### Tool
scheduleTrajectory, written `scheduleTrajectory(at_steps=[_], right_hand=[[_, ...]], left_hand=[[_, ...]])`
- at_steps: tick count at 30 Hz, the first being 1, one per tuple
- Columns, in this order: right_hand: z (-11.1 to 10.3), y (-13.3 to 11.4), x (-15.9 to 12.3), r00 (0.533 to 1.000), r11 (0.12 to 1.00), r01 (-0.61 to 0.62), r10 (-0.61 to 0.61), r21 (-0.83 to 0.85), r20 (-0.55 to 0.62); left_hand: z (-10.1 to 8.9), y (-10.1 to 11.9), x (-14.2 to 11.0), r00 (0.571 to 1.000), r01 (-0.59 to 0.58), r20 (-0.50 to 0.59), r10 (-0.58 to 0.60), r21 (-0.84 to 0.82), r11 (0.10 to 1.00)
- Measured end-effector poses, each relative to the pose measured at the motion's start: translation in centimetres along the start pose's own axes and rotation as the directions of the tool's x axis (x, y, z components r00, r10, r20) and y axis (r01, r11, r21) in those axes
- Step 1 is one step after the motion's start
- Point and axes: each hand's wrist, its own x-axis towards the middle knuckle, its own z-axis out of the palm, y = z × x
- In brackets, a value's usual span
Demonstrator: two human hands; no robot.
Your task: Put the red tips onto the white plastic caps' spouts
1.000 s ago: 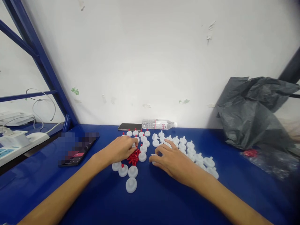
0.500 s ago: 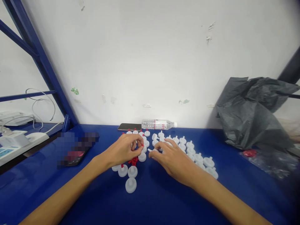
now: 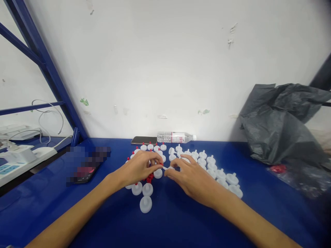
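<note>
Between the fingertips of my left hand (image 3: pixel 143 166) is a small red cap (image 3: pixel 161 164), pinched tight. My right hand (image 3: pixel 184 174) grips a white nozzle lid (image 3: pixel 164 168) whose thin spout points left and meets the red cap; its disc is mostly hidden by my fingers. Beneath and around my left hand stand white nozzle lids, several with red tips (image 3: pixel 136 188). A small heap of loose red caps (image 3: pixel 149 178) lies just below that hand. Behind and right of my right hand spread several plain white nozzle lids (image 3: pixel 232 178) without red tips.
A clear bottle (image 3: pixel 176 137) lies on its side by the wall, beside a phone (image 3: pixel 143 140). To the left are a dark, partly blurred object (image 3: pixel 90 168) and a white power strip (image 3: pixel 15 165). A grey plastic bag (image 3: pixel 279 120) and a clear bag (image 3: pixel 297 177) sit at the right.
My left hand has moved slightly right, bringing the red cap onto the tip of the white spout. My right hand has stayed nearly in place. The view has shifted a little.
</note>
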Motion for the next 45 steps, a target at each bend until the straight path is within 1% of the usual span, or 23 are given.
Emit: scheduleTrajectory(at_steps=[5,9,13,16,18,20,22,25,29,33,36,39,42,45], right_hand=[[-0.2,0.0,0.0,0.999,1.0,-0.015,0.015,0.001,0.042],[-0.4,0.0,0.1,0.998,1.0,-0.007,0.006,0.02,0.055],[-0.4,0.1,-0.1,0.997,1.0,-0.006,0.005,0.018,0.078],[-0.4,0.1,-0.1,0.994,0.997,-0.067,0.063,0.043,0.084],[-0.4,0.1,0.0,0.991,0.984,-0.13,0.123,0.125,0.057],[-0.5,0.0,0.2,0.985,0.958,-0.166,0.173,0.233,-0.009],[-0.7,-0.2,0.5,0.974,0.935,-0.165,0.204,0.315,-0.096],[-0.8,-0.3,0.7,0.953,0.922,-0.131,0.219,0.364,-0.211],[-0.7,-0.6,0.5,0.945,0.946,-0.058,0.155,0.32,-0.287],[-0.9,-0.8,0.3,0.947,0.971,-0.025,0.099,0.238,-0.306],[-1.4,-0.6,0.2,0.944,0.986,0.019,0.037,0.165,-0.327],[-2.2,-0.4,0.1,0.942,0.994,0.078,-0.048,0.076,-0.333],[-2.7,-0.3,0.1,0.941,0.993,0.119,-0.108,0.017,-0.32],[-2.8,-0.2,0.4,0.937,0.991,0.136,-0.13,-0.002,-0.324]], left_hand=[[-0.1,0.9,-0.4,1.0,0.009,-0.007,-0.01,-0.026,1.0],[0.2,1.6,-0.7,0.999,-0.032,-0.02,0.032,-0.022,0.999],[0.6,1.4,-0.7,0.998,-0.052,-0.044,0.053,0.027,0.998],[0.7,0.9,-0.6,0.998,-0.034,-0.047,0.038,0.08,0.996],[0.8,0.6,-0.6,0.998,-0.042,-0.05,0.047,0.112,0.993],[0.9,0.4,-0.6,0.995,-0.069,-0.061,0.078,0.141,0.988],[1.0,0.3,-0.6,0.989,-0.112,-0.073,0.126,0.167,0.98],[1.1,0.1,-0.6,0.979,-0.173,-0.075,0.188,0.171,0.97],[1.5,-0.4,-0.6,0.965,-0.234,-0.09,0.245,0.119,0.965],[1.8,-0.4,-0.7,0.963,-0.241,-0.103,0.25,0.087,0.966],[1.8,0.3,-1.0,0.97,-0.213,-0.111,0.218,0.049,0.976],[1.8,1.3,-1.3,0.981,-0.178,-0.086,0.176,-0.016,0.984],[1.7,2.0,-1.5,0.984,-0.174,-0.057,0.171,-0.055,0.983],[1.5,2.3,-1.2,0.979,-0.19,-0.087,0.183,-0.077,0.979]])
